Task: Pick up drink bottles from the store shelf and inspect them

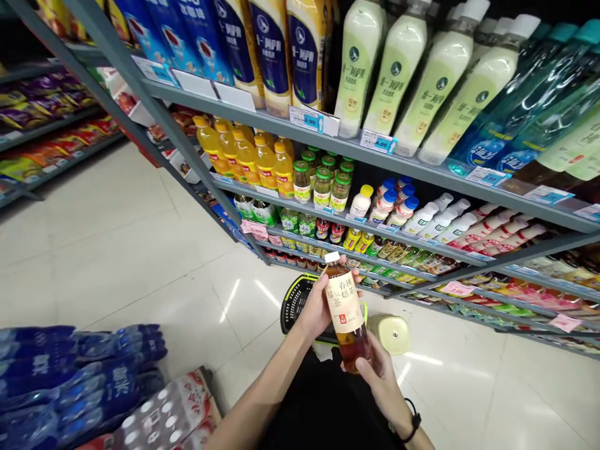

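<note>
A bottle of brown tea (345, 306) with a white cap and a cream label is held in front of me, its label facing up and its cap pointing away. My left hand (319, 307) is closed round its upper part, with fingertips showing on the far side. Around the base, my right hand (380, 372) grips with the thumb along the lower side; a dark band circles that wrist. Below the bottle a black shopping basket (293, 303) with a yellow-green rim stands on the floor, partly hidden by my arm. Beside it is a pale yellow stool (392, 334).
Ahead, a grey shelf rack (290, 119) carries rows of bottled drinks with price tags. Blue-wrapped bottle packs (79, 375) and a shrink-wrapped carton (164, 412) lie at the lower left. Another rack (51, 137) with snack bags stands across the tiled floor (135, 250).
</note>
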A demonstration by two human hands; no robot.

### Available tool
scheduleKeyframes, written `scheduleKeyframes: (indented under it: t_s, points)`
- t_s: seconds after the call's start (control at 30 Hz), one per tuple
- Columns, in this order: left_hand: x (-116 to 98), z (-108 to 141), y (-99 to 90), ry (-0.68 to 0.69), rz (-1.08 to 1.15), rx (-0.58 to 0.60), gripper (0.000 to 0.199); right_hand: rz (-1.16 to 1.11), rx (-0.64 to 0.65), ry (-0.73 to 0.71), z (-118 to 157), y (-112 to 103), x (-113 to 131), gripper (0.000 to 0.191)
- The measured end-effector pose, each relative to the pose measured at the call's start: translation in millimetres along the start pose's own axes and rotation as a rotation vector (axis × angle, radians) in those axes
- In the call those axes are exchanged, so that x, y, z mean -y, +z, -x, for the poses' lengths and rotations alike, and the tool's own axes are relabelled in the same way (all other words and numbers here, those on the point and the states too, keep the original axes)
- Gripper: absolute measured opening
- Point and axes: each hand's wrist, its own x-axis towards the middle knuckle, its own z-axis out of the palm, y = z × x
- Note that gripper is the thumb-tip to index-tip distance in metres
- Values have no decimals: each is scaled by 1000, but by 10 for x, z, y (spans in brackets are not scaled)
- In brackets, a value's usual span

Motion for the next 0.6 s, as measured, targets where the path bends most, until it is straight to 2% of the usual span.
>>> scheduleKeyframes:
  t_s: [0.1,0.23,0.4,0.6]
  points:
    - [-51,60,-37,-20,37,1,63,146,-23,-59,56,-11,-12,58]
    - [-73,142,-107,-29,106,-12,58,319,-12,-81,140,37,-58,64]
    - [-110,244,-189,-32,166,-28,54,385,35,-85,164,172,-66,63]
    - [-171,313,-216,15,240,-54,44,455,75,-108,93,241,42,64]
